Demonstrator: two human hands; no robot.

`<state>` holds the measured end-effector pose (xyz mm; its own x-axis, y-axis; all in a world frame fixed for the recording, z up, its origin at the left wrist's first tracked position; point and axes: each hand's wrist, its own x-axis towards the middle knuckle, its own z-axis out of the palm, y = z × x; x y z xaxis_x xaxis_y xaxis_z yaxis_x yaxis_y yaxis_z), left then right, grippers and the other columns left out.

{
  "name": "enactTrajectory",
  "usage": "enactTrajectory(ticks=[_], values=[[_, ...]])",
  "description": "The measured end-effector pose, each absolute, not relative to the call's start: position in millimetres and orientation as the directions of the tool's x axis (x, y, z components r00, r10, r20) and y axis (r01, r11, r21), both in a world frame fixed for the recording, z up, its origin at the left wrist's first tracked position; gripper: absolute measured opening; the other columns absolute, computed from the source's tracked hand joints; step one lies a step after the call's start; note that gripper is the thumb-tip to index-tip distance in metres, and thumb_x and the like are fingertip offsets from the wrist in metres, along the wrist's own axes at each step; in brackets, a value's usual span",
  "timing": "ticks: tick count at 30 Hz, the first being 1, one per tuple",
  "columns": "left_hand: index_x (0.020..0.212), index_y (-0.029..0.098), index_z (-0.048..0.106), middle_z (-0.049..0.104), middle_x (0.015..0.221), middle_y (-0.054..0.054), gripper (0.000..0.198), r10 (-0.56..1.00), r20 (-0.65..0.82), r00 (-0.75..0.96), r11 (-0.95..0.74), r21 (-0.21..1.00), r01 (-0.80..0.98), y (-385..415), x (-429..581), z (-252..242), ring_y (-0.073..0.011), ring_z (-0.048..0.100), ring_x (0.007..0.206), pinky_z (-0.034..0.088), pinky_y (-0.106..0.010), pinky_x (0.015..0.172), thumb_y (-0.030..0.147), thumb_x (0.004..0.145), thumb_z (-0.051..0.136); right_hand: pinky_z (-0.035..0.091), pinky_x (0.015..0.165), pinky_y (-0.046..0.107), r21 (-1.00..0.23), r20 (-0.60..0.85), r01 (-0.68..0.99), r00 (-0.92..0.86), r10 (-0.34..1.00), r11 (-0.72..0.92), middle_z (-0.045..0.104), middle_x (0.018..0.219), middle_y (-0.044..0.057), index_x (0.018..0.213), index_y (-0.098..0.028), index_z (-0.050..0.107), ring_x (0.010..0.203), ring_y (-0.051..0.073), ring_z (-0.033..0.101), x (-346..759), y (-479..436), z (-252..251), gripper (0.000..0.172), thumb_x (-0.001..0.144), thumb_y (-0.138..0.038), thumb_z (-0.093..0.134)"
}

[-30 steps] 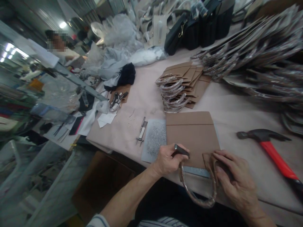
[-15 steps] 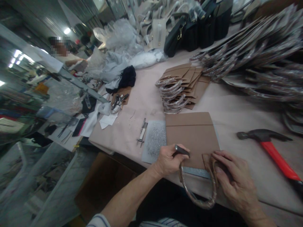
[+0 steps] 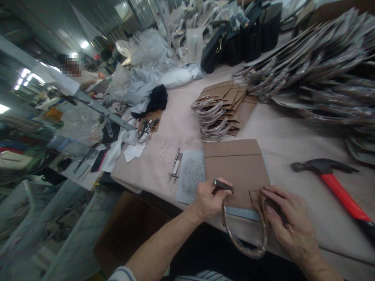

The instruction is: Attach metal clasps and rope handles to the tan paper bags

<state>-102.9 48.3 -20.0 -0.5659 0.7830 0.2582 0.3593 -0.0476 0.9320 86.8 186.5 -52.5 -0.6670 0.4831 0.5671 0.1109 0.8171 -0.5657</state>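
A brown flat panel (image 3: 234, 168), with a line across its upper part, lies in front of me. My left hand (image 3: 206, 201) is closed around a short dark metal bar (image 3: 222, 184) at the panel's lower left; the bar's kind is not clear. A curved bag handle (image 3: 251, 253), wrapped in clear film, loops down from the panel's lower edge past the table edge. My right hand (image 3: 290, 224) has its thumb and fingers closed on the handle's right end, by a small brown tab. The handle's left end is partly hidden behind my left hand.
Under the panel is a grey speckled slab (image 3: 191, 175). A claw hammer (image 3: 336, 183) lies at right, a pair of dividers (image 3: 175, 168) at left. Behind stand a stack of brown panels with handles (image 3: 225, 105), a larger pile (image 3: 316, 70) and black bags (image 3: 234, 43). A person is far left.
The view has shifted very slightly. Both hands, the dark bar and the handle keep practically the same places on the panel.
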Motion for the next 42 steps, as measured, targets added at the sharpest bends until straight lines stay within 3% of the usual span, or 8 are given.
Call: enactTrajectory(ticks=[11,18,29,37,42], values=[[0.088,0.014,0.076,0.077,0.084,-0.007,0.011,0.821,0.176,-0.543,-0.017,0.958,0.285,47.5,-102.7,-17.2,-0.0175,0.073,0.077,0.061,-0.026,0.071,0.018,0.082,0.068,0.044,0.092,0.044,-0.553,0.584,0.112,-0.655,0.479,0.826,0.063,0.120,0.012,0.124,-0.020,0.059,0.110,0.028,0.060,87.0,187.0,-52.0,0.028,0.096,-0.020,0.051],[0.090,0.013,0.076,0.078,0.086,-0.007,0.010,0.796,0.259,-0.547,-0.068,0.936,0.345,47.6,-101.2,-20.9,-0.0167,0.073,0.077,0.061,-0.025,0.072,0.017,0.083,0.069,0.045,0.091,0.044,-0.563,0.572,0.114,-0.661,0.485,0.819,0.063,0.120,0.011,0.124,-0.021,0.058,0.110,0.028,0.060,87.1,186.2,-53.7,0.028,0.096,-0.021,0.052],[0.089,0.015,0.075,0.078,0.087,-0.007,0.012,0.823,0.221,-0.522,-0.020,0.932,0.363,49.1,-102.5,-18.6,-0.0175,0.074,0.079,0.062,-0.026,0.074,0.019,0.084,0.065,0.046,0.090,0.047,-0.560,0.567,0.122,-0.665,0.487,0.819,0.063,0.120,0.011,0.124,-0.023,0.058,0.109,0.028,0.060,88.3,186.5,-53.6,0.029,0.097,-0.022,0.051],[0.091,0.017,0.072,0.078,0.086,-0.006,0.010,0.770,0.360,-0.526,-0.047,0.855,0.516,49.0,-95.5,-23.8,-0.0175,0.074,0.076,0.062,-0.027,0.073,0.021,0.086,0.066,0.045,0.091,0.046,-0.543,0.583,0.119,-0.659,0.475,0.831,0.063,0.120,0.012,0.124,-0.021,0.058,0.110,0.029,0.060,88.0,186.2,-54.3,0.028,0.097,-0.020,0.050],[0.088,0.015,0.071,0.076,0.084,-0.006,0.010,0.795,0.293,-0.532,-0.030,0.894,0.447,52.9,-97.1,-20.2,-0.0173,0.072,0.075,0.061,-0.027,0.072,0.019,0.084,0.064,0.046,0.090,0.045,-0.542,0.582,0.118,-0.661,0.473,0.832,0.063,0.119,0.011,0.123,-0.022,0.059,0.109,0.028,0.061,87.7,187.4,-55.5,0.028,0.096,-0.022,0.050]])
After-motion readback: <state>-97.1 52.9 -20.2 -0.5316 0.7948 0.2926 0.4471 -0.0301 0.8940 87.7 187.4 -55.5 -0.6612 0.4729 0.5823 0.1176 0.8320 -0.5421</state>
